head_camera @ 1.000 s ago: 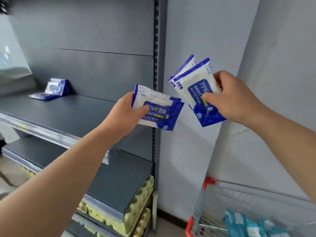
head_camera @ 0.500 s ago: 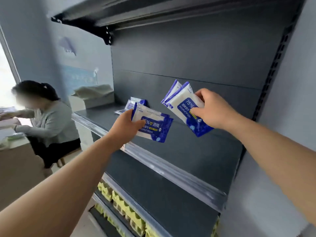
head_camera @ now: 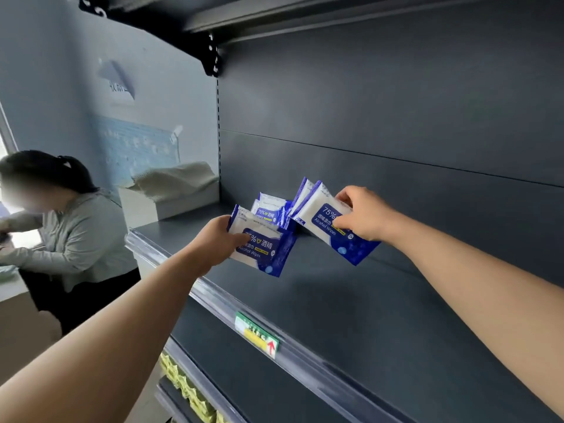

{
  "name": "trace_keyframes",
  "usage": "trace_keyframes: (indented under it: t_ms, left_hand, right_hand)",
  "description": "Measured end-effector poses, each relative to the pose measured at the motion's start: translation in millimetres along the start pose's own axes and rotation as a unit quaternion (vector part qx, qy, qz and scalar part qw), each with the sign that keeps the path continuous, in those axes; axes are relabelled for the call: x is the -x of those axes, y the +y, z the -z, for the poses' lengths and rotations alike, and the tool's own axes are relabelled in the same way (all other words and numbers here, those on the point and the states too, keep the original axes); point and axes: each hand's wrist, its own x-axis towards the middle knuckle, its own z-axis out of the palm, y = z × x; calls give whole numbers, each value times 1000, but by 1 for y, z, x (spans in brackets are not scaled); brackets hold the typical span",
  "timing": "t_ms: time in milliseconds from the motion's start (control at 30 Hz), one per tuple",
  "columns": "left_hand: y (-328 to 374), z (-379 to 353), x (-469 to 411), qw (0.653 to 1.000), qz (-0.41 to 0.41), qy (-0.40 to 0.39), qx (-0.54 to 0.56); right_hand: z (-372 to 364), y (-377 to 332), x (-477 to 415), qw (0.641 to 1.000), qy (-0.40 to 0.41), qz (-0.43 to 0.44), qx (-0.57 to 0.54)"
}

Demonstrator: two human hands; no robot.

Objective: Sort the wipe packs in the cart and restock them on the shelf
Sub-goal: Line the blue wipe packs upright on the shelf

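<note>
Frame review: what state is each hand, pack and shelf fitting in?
left hand: grips left pack
left pack: held above the shelf
right hand: pinches right packs
right packs: two together, tilted, in the air
shelf packs: standing near the back panel, partly hidden
price tag: in the shelf's front rail

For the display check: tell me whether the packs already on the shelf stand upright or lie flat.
Upright: the visible stocked packs stand on edge on the shelf, printed faces forward.
</note>
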Motion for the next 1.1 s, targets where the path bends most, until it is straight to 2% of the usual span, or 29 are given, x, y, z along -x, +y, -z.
trace_keyframes:
  t_ms: [233,400,567,700,767,833,900,1000,1100]
  left_hand:
    - [-42,25,-109,991,26,-103,79]
    - [-66,25,-180,986,21,-161,41]
    - [-86,17,-217,975,26,-214,-43]
    - [-90,20,-231,954,89,-287,-12]
    - [-91,25,-234,943,77,-323,-11]
    - [-94,25,-239,948,14,-316,-27]
    - [-95,22,-240,961,-39,-273,-15]
    - [-93,12,-246,972,-75,-223,-11]
    - [-94,4,-257,971,-95,-219,-20]
  right_hand:
    - [-43,-6,-58,994,48,-94,-33]
    - [-66,-21,-74,982,87,-161,-40]
    - [-86,-30,-75,968,112,-222,-29]
    - [-99,-31,-74,958,119,-261,-25]
    - [-102,-31,-75,955,122,-268,-23]
    - [-101,-33,-77,955,126,-266,-23]
    - [-99,-35,-79,958,127,-255,-34]
    - [-96,-42,-81,965,112,-226,-65]
    - [-101,-50,-89,972,72,-203,-95]
